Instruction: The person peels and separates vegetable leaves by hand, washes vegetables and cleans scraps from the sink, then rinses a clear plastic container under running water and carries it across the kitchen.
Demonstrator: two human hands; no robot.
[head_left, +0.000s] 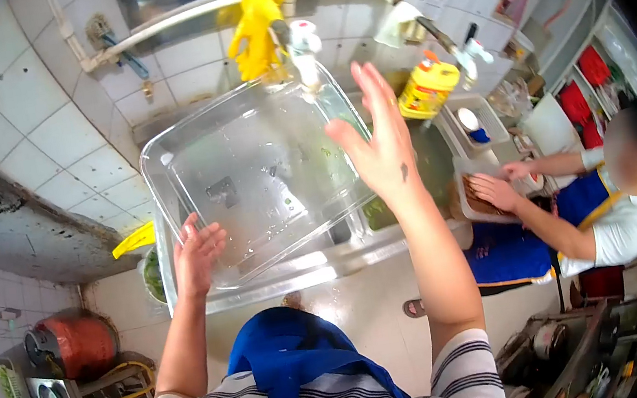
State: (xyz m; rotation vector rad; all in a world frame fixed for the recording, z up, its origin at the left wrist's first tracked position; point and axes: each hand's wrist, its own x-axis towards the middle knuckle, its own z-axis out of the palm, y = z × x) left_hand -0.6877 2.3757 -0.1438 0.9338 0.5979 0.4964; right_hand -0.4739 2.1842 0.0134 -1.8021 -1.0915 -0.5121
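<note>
A large clear plastic tub [250,184] lies at an angle across the steel sink [306,279], under a white tap [304,49]. Its inside is wet, with droplets and small green bits. At the tub's near left corner is my left hand [199,254], fingers apart and reaching over the rim; whether it touches the plastic I cannot tell. My right hand [382,140] is raised by the tub's right edge, fingers straight, thumb spread, nothing in it.
Yellow rubber gloves [257,35] hang from the pipe above the sink. A yellow bottle [429,88] stands right of the tub, beside a basin of greenish water [422,167]. At the right, a co-worker [585,217] has both hands at a small tray [476,196]. An orange-red drum [73,347] stands lower left.
</note>
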